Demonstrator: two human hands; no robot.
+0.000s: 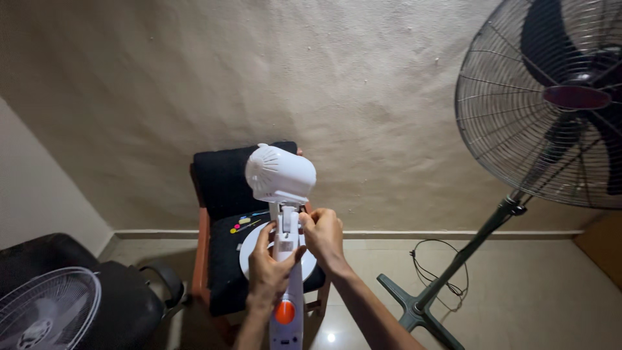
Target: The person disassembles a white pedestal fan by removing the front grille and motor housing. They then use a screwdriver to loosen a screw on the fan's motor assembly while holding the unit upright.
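Hands: left hand wrapped around white fan column; right hand pinching neck joint under motor housing. Risk: top-heavy housing tips; pinched fingers, drop onto chair.

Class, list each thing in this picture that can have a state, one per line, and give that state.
White fan motor head: bare, no blades or grille, held up on its neck.
Left hand: wrapped round the white fan neck.
Right hand: fingers pinched at the neck joint.
Dark pedestal fan: upright, grille on, blades not blurred.
White grille: detached, resting on the black seat.
Black cord: loose on the floor.
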